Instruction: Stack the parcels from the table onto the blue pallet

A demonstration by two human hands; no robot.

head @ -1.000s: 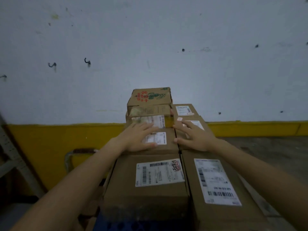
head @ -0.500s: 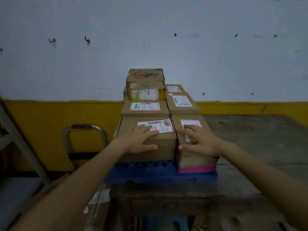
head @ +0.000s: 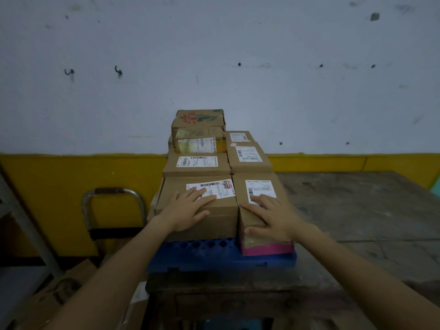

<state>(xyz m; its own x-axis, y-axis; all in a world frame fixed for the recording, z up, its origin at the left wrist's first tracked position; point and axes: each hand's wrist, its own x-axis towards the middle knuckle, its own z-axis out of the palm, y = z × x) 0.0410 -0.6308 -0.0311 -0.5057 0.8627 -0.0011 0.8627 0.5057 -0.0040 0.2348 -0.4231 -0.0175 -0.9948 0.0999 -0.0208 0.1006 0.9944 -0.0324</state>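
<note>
From the head camera, the blue pallet [head: 197, 254] is sitting on the near left corner of a dark wooden table [head: 357, 210]. Brown cardboard parcels are lying on it in two rows that go back toward the wall.

The left hand [head: 188, 210] is lying flat on the top of the front left parcel [head: 173, 186]. Its fingers are spread out, its fingertips are touching the white label, and its thumb is resting by the near edge. The right hand [head: 271, 217] is lying flat on the front right parcel [head: 260, 186]. Its fingers are spread over the label, and its thumb is pressing on the near side of the box. Neither hand is gripping anything.

The two front parcels are touching side by side at the near edge of the pallet. The right one is showing a pink strip [head: 266, 248] along its bottom.

Behind them, the middle left parcel [head: 197, 163] and the middle right parcel [head: 248, 156] are sitting side by side. Farther back on the right, a small parcel [head: 239, 136] is lying by the wall. At the back left, a taped parcel [head: 197, 142] is carrying a printed box [head: 200, 117] with red and green marks on top.

A metal handle [head: 112, 194] is standing to the left of the table, in front of the yellow stripe [head: 71, 175] on the wall.
</note>
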